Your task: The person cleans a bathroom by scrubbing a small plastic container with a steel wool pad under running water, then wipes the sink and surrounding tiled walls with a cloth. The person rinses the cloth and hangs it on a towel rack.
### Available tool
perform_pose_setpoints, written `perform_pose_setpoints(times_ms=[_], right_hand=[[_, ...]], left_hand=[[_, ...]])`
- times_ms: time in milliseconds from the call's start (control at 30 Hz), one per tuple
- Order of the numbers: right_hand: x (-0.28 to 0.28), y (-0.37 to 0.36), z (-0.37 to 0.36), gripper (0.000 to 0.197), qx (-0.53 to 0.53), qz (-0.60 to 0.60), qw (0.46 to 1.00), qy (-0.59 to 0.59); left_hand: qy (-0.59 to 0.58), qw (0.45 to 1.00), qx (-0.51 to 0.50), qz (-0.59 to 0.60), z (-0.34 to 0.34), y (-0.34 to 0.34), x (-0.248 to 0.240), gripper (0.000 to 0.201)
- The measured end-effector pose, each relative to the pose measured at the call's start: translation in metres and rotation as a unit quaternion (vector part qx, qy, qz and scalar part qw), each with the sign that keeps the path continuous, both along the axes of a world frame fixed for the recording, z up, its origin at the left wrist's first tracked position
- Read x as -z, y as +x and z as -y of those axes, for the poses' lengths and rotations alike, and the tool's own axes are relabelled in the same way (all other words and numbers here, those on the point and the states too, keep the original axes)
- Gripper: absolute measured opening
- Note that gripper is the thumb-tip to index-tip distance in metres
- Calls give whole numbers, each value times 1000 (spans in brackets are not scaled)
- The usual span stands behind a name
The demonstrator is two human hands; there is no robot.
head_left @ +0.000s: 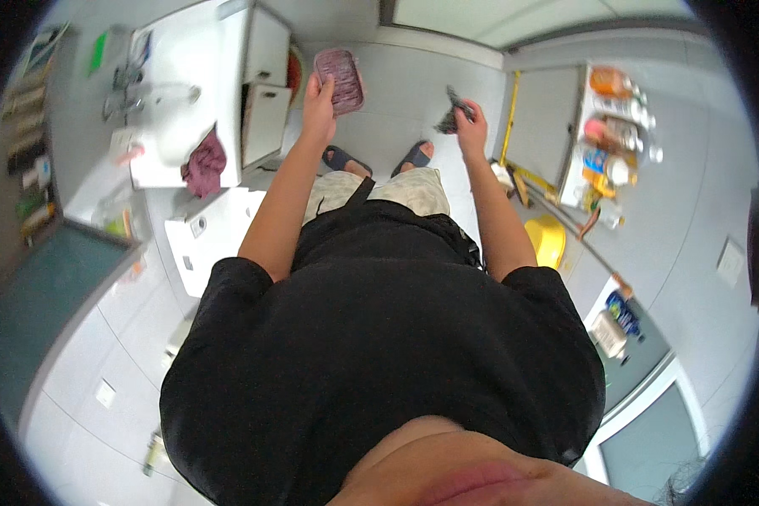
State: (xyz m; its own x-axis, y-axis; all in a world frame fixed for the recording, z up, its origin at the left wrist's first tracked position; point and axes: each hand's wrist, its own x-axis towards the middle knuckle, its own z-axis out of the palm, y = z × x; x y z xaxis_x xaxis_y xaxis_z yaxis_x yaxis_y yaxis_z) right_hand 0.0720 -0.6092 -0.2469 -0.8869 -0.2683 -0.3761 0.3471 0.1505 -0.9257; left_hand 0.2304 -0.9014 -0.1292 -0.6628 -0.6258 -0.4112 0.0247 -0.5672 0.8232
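Note:
My left hand (318,110) grips a flat purple tray-like piece (339,80) with rounded corners and a ridged face, held up over the floor. Its exact kind does not show. Out to the right, my right hand (471,126) has its fingers closed on a crumpled dark grey-green piece (449,122), cloth or thin plastic, I cannot tell which. The two hands are well apart, above and to either side of my slippers.
On the left stands a white washbasin (185,76) with a faucet (177,91) and a purple cloth (204,164) draped over its edge. Several bottles (611,83) line a ledge on the right, beside a yellow basin (548,239). A glass panel (514,18) lies ahead.

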Motion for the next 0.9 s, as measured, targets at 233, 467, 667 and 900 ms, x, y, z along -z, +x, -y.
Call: perform_pose_setpoints(times_ms=[233, 467, 667, 900], right_hand=[[-127, 67, 314, 32, -228, -11, 965, -128], [-131, 142, 482, 31, -410, -167, 891, -98], [-99, 164, 555, 29, -515, -218, 826, -75], [-70, 175, 648, 29, -635, -354, 685, -37]], left_hand=[[22, 985, -155, -78, 145, 91, -36, 26], [54, 931, -325, -157, 261, 173, 19, 36], [55, 883, -465, -31, 321, 184, 73, 43], [134, 853, -477, -163, 369, 182, 112, 41]])
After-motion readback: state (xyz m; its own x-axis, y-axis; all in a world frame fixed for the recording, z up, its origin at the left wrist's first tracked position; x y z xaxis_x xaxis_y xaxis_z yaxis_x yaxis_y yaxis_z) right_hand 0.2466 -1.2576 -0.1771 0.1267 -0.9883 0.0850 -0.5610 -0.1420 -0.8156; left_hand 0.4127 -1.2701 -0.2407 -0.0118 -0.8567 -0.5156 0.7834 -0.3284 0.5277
